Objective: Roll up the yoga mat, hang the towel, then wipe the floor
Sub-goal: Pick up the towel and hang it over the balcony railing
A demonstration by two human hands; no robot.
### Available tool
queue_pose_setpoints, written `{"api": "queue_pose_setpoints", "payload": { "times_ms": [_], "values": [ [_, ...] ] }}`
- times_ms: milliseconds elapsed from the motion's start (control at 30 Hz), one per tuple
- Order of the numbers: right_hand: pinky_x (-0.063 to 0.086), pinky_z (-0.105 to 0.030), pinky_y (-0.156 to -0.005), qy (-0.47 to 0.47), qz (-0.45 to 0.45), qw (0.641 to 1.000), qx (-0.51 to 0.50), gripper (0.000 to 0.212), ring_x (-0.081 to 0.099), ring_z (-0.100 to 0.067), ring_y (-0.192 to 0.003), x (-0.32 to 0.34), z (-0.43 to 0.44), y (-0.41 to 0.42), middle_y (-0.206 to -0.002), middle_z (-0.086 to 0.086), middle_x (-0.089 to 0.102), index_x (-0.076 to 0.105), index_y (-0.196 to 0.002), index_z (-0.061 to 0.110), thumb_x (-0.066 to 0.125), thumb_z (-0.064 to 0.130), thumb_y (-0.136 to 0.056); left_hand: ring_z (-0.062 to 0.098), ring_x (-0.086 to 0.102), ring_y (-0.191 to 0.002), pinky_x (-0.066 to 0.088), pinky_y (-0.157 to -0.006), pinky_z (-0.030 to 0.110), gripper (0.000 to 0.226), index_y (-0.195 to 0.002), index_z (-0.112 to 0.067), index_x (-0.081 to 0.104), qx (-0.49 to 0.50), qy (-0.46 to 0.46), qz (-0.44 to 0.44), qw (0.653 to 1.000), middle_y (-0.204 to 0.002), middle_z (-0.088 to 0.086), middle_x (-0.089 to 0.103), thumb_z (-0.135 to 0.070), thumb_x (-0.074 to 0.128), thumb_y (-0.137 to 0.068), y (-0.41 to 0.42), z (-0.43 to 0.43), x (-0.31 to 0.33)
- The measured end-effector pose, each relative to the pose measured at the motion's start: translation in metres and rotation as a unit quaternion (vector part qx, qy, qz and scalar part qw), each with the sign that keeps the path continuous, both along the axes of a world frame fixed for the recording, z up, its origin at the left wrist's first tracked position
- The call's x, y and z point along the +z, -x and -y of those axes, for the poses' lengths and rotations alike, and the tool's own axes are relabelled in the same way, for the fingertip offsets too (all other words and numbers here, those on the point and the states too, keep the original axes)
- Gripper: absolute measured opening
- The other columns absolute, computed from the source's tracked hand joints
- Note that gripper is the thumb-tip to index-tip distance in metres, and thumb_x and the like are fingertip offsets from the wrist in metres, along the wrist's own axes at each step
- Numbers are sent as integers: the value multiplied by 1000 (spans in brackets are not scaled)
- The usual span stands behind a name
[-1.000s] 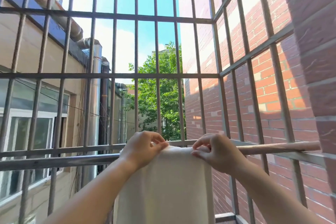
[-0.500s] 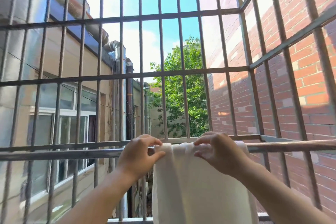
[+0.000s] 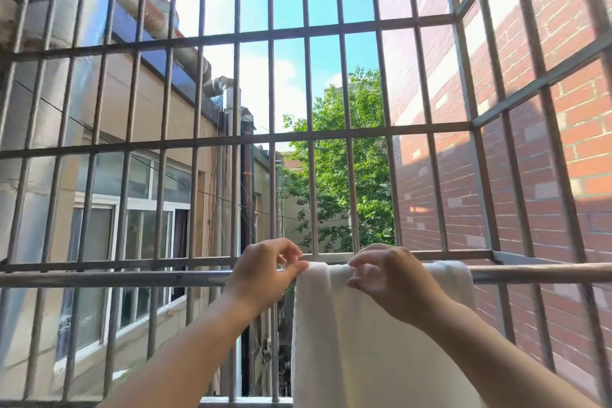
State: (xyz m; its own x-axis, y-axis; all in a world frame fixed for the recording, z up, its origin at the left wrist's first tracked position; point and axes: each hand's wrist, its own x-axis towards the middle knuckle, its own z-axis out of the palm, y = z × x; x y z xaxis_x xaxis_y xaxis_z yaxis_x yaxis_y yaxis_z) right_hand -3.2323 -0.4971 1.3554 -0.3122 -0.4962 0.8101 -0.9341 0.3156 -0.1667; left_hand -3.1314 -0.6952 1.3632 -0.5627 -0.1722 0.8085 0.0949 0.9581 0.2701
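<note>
A white towel (image 3: 357,341) hangs over a horizontal metal rail (image 3: 132,277) inside a barred window cage. It drapes straight down from the rail. My left hand (image 3: 265,270) pinches the towel's top left corner on the rail between thumb and fingers. At the middle of the towel's top edge, my right hand (image 3: 387,278) grips the fold with curled fingers. The towel's right part lies over the rail beyond my right hand. No yoga mat or floor is in view.
Grey metal bars (image 3: 271,142) close the cage in front, above and on the right. A red brick wall (image 3: 579,149) stands to the right, a beige building (image 3: 139,182) with windows to the left, and a green tree (image 3: 334,182) beyond.
The view has swung left and up, so the towel sits further right in frame. Both hands stay on the towel's top edge, which looks more spread along the rail.
</note>
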Motion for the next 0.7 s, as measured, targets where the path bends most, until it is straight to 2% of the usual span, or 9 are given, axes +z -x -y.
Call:
{"api": "queue_pose_setpoints", "payload": {
  "times_ms": [100, 300, 533, 700],
  "values": [
    [47, -23, -82, -13, -5, 1000, -6, 29, 63, -12, -87, 0, 4, -1, -98, 7, 68, 73, -98, 19, 77, 32, -73, 1, 60, -82, 51, -75, 18, 31, -102, -26, 67, -9, 14, 34, 999, -95, -13, 65, -42, 72, -76, 0, -1, -6],
    [48, -29, -83, -29, -9, 999, -27, 34, 62, -14, -92, -4, 14, -2, -103, 10, 67, 71, -103, 24, 75, 38, -73, -1, 57, -71, 44, -63, 11, 15, -88, -28, 74, -12, 10, -11, 1000, -81, -14, 66, -37, 74, -76, 2, 0, -7],
    [45, -29, -82, -44, -53, 995, -65, 29, 61, -16, -98, -6, 20, -2, -110, 10, 66, 66, -108, 31, 62, 45, -83, 3, 62, -70, 54, -69, 26, 13, -85, -24, 76, -16, 13, -14, 1000, -75, -13, 66, -34, 74, -76, -1, 9, 1],
    [46, -28, -79, -41, -65, 995, -66, 28, 63, -15, -96, -8, 18, 4, -108, 13, 67, 66, -107, 33, 62, 46, -83, 0, 64, -61, 53, -62, 14, 8, -84, -25, 75, -16, -1, 15, 1000, -71, -11, 69, -30, 73, -78, -6, 22, 6]
  ]
}}
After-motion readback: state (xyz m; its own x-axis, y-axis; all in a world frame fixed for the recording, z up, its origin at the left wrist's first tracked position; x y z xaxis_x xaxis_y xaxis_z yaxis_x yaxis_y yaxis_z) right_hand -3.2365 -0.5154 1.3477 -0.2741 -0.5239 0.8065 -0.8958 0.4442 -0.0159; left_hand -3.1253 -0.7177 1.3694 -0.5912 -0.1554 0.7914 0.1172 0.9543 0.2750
